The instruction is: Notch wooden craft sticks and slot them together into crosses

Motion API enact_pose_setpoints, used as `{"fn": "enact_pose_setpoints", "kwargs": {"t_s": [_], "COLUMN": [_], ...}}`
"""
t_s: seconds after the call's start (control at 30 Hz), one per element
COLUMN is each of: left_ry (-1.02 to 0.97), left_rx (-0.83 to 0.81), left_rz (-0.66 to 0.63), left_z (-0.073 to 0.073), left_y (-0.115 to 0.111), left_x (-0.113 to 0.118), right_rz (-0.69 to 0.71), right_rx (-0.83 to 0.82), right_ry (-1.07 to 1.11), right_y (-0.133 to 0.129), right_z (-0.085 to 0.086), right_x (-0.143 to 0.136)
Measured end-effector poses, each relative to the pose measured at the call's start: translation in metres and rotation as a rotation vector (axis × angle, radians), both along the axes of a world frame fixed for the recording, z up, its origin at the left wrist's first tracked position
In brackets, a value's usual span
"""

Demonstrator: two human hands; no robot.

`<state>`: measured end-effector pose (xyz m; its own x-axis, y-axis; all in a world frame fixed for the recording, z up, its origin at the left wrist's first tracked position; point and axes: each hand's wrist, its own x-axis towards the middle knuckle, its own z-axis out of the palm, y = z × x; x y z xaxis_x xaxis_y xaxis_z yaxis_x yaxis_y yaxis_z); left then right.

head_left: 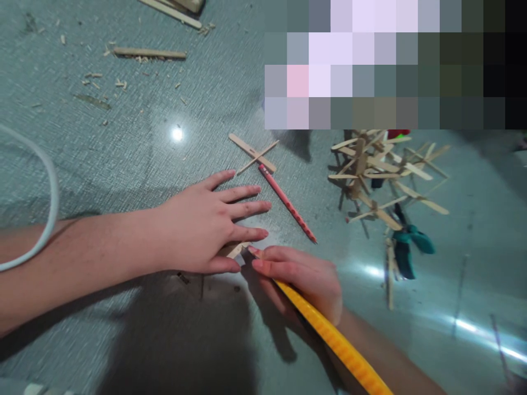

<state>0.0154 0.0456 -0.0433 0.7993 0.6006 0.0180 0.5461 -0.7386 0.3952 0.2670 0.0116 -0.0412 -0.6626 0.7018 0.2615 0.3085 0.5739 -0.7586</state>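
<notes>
The left hand (206, 219) lies palm-down on the desk (123, 159), fingers spread wide, covering part of a wooden stick (235, 251). Beyond it are two crossed sticks (245, 147) and a red pencil (287, 203). The right hand (304, 274) closes around a yellow-handled tool (337, 340), its tip at the wooden stick. Farther right, a stick cluster (360, 159) sits beside teal blades (422, 241).

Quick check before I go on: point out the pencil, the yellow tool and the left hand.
Pencil (287, 203): head view, middle of its red shaft.
Yellow tool (331, 330): head view, on its long yellow body.
Left hand (205, 225): head view, back of the hand.
</notes>
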Motion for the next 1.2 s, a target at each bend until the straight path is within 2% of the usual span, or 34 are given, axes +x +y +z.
{"fn": "enact_pose_setpoints", "kwargs": {"t_s": [0.13,0.3,0.4,0.6,0.87,1.03,1.2], "left_ry": [0.040,0.035,0.026,0.011,-0.020,-0.033,-0.026], "left_rx": [-0.020,-0.029,-0.044,-0.046,-0.031,-0.022,-0.028], "left_rz": [-0.006,-0.010,-0.011,-0.010,-0.007,-0.003,-0.003], "left_z": [0.0019,0.0029,0.0024,0.0006,-0.0008,-0.0029,-0.0033], "left_y": [0.0000,0.0008,0.0012,0.0009,0.0002,0.0001,0.0002], "left_x": [0.0006,0.0011,0.0020,0.0029,0.0027,0.0015,0.0000], "right_rz": [0.021,0.014,0.025,-0.037,0.011,-0.026,-0.006], "right_rx": [-0.011,-0.107,-0.077,-0.069,-0.055,-0.040,-0.009], "right_ry": [0.008,0.045,0.028,0.016,0.042,0.027,0.015], "right_y": [0.0017,0.0018,0.0015,0.0000,0.0004,-0.0013,-0.0016], "right_z": [0.0010,-0.0002,-0.0015,-0.0032,-0.0075,-0.0042,-0.0021], "right_x": [0.0035,0.0038,0.0033,0.0036,0.0023,-0.0034,-0.0024]}}
